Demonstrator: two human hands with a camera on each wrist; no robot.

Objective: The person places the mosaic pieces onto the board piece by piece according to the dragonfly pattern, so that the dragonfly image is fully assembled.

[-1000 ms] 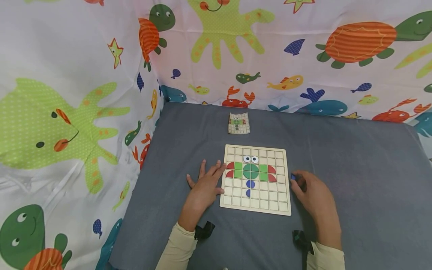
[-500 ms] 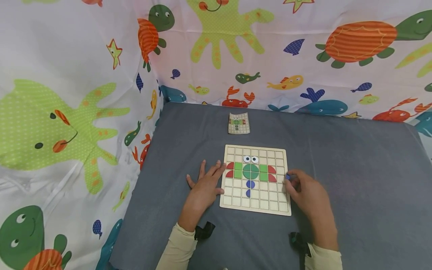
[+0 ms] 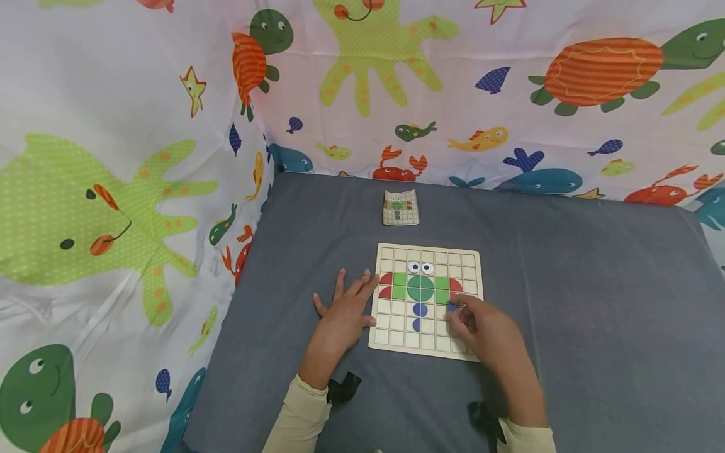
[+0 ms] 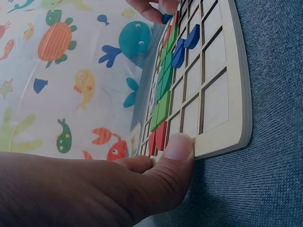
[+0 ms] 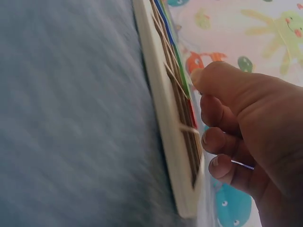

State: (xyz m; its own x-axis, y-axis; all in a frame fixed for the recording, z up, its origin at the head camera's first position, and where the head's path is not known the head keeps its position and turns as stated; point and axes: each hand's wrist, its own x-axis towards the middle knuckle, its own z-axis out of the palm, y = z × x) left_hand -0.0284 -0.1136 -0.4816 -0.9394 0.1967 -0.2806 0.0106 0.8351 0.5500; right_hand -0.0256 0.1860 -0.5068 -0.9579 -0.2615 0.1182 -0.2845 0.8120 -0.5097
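A square wooden grid board (image 3: 396,338) lies on the grey cloth with coloured tiles in its cells. Two eye tiles (image 3: 421,268) sit above a green circle (image 3: 421,287), which has light green squares and red quarter-rounds on both sides. Below it are blue rounded tiles (image 3: 420,309). My left hand (image 3: 340,321) rests at the board's left edge, thumb and fingers touching the rim, also seen in the left wrist view. Over the right part of the board, my right hand (image 3: 493,336) pinches a small blue tile (image 3: 451,307) between thumb and index finger.
Behind the board lies a small pattern card (image 3: 401,207) with a similar figure printed on a grid. A curtain (image 3: 362,145) with sea animals hangs at the back and left of the grey tabletop (image 3: 612,302).
My right hand has moved left with the blue tile, from beside the board's right edge to above its cells. My left hand stays in place.
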